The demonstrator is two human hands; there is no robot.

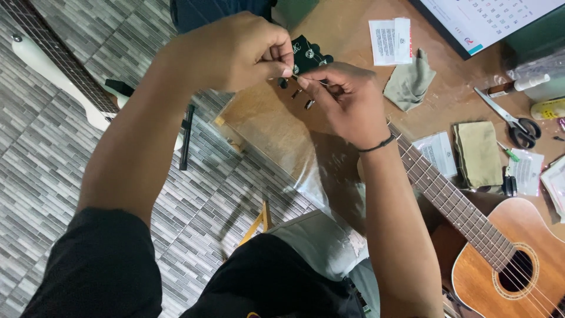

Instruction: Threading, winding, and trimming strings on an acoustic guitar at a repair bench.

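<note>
An acoustic guitar (pixel 500 259) lies across the brown table, its neck (pixel 447 194) running up under my right forearm to a black headstock (pixel 306 56) with metal tuning pegs. My left hand (pixel 235 50) hovers over the headstock with thumb and fingers pinched on something small, possibly a thin string; I cannot tell what it is. My right hand (pixel 347 97) sits just right of it, fingers curled at the tuning pegs (pixel 303 97), pinching what looks like a thin string. A dark band circles my right wrist.
On the table lie scissors (pixel 512 121), two folded olive cloths (pixel 478 154), white paper packets (pixel 389 40), a small bottle (pixel 518 86) and a calendar (pixel 488 17). A white electric guitar (pixel 53 65) lies on the grey tiled floor at left.
</note>
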